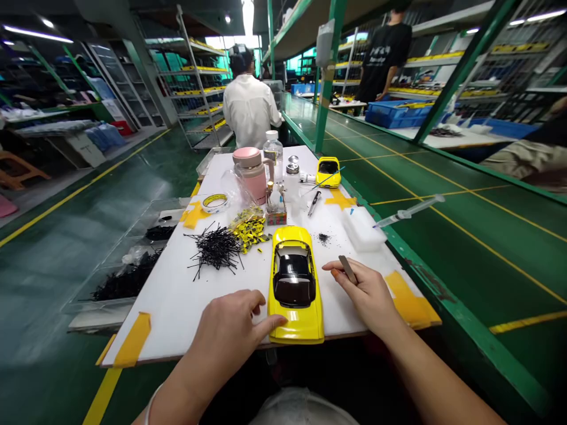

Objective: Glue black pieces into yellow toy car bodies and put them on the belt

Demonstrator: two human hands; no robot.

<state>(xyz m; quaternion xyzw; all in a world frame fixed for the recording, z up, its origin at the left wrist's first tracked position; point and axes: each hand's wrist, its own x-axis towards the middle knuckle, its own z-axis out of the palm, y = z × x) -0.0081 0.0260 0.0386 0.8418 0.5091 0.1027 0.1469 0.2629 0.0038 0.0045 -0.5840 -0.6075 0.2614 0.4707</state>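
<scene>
A yellow model car body [296, 321] with black windows lies lengthwise on the white tabletop, in front of me. My left hand [234, 324] is at its near left side, thumb stretched onto the yellow panel and fingers apart from the thumb, loosely bent. To the right of the car, my right hand [365, 292] is closed around tweezers [348, 270]; their flat grey end sticks up and the tips are hidden by the fingers. Just beyond the car's left side are a pile of black thin sticks [217, 251] and a heap of small yellow-and-black parts [250, 229].
Farther back stand a pink jug [253, 174], a clear bottle [273, 154], a tape roll [215, 203] and a second yellow car [328, 172]. A syringe [410, 211] leans over a white block [364, 229] at right. A person in white [250, 109] is ahead.
</scene>
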